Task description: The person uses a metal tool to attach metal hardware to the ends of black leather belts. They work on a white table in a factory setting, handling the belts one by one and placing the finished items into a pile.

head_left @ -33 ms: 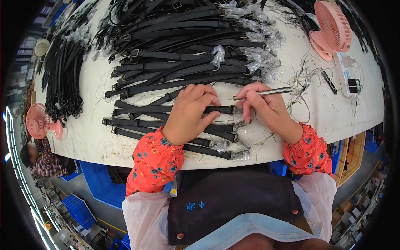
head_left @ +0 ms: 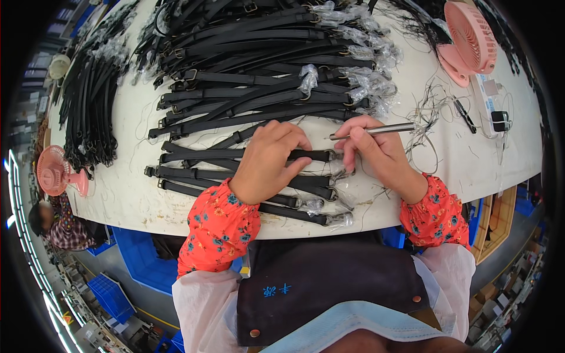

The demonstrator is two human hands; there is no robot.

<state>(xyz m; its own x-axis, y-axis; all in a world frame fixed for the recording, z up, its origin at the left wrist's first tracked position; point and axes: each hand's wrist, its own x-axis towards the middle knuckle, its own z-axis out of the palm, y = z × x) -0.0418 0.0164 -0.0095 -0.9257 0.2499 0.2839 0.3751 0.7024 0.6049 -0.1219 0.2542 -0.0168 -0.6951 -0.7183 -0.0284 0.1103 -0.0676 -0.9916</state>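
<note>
A large pile of black straps [head_left: 259,44], clear plastic at many right ends, lies on the white counter [head_left: 135,203]. On the person's side of the pile, the left hand [head_left: 268,156] lies over some separate straps [head_left: 203,155], and the right hand [head_left: 376,153] holds a slim metal tool [head_left: 391,128] in its grip. Right of the pile are a pink fan [head_left: 471,38] and a black pen [head_left: 465,115]; left of it, a smaller strap bundle [head_left: 88,112]

Topmost black straps [head_left: 220,13] cut off
</note>
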